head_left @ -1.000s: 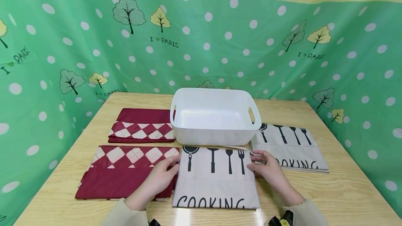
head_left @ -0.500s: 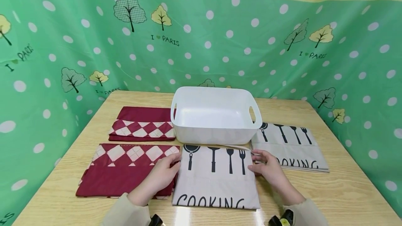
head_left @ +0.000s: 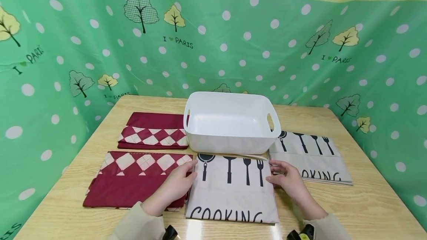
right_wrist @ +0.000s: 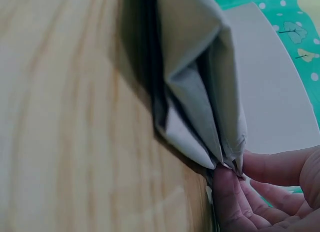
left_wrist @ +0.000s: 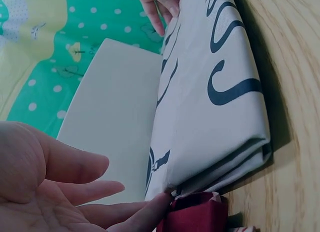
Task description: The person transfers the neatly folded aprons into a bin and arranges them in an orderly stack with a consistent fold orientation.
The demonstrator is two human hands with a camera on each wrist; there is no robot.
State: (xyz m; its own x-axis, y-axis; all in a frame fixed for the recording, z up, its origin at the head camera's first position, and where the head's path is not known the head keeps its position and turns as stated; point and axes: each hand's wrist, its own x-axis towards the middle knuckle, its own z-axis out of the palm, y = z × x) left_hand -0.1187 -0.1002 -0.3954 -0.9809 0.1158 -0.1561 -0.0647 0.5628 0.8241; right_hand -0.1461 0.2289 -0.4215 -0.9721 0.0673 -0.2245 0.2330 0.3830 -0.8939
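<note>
A folded pale apron (head_left: 233,195) printed with dark utensils and the word COOKING lies in front of the white bin, a thin strap (head_left: 255,156) along its far edge. At its left side is my left hand (head_left: 178,182); in the left wrist view its fingers (left_wrist: 145,212) stretch straight to the far corner, the thumb held away from the cloth. My right hand (head_left: 288,179) pinches the layered right edge between thumb and fingers, which the right wrist view shows close up. Beside the left hand lies a folded maroon cloth (head_left: 133,190) with a diamond border.
The white bin (head_left: 230,143) with cut-out handles stands behind the pale apron, and its inside shows only bare white. A second maroon cloth (head_left: 151,119) lies to its left, and a second COOKING-printed cloth (head_left: 310,158) to its right. Green curtain (head_left: 233,47) surrounds the wooden table (head_left: 367,203).
The head view has shifted slightly, so the whole scene sits a little further right. Both hands keep their places at the pale apron's sides.
</note>
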